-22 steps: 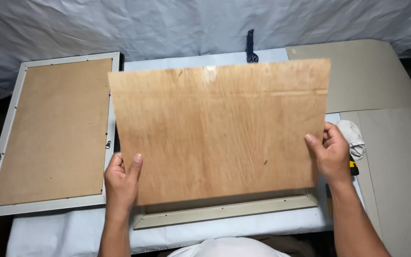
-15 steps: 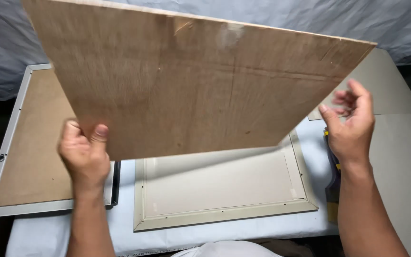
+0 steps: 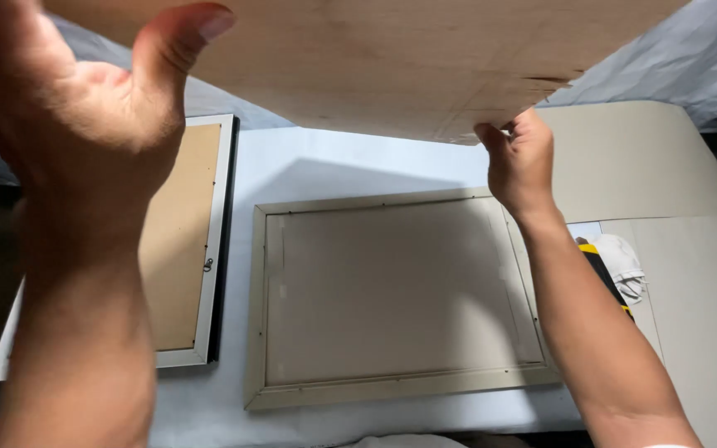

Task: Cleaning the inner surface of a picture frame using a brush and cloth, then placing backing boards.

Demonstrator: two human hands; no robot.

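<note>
**Board held high over the open frame**

The left hand (image 3: 85, 124) loomed nearest, its grip clamped on the near-left edge of the thin plywood board (image 3: 392, 58), thumb curled over the top face and fingers hidden beneath. The right hand (image 3: 520, 162) pinched the opposite lower edge, thumb and fingertips closed on it. A hand at each end seemed the way to keep so wide and thin a sheet level and unbent, up in the air near the head.

Below both grips, a pale frame (image 3: 392, 390) lay face down on the white-covered bench (image 3: 350, 166), its back open. Beneath the left grip rested a second frame (image 3: 209, 249), silver-edged, its brown backing in place. Under the right forearm a yellow-and-black tool (image 3: 599, 261) lay beside a white cloth (image 3: 624, 265). Beyond the right grip, grey card sheets (image 3: 641, 158) lay flat.
</note>
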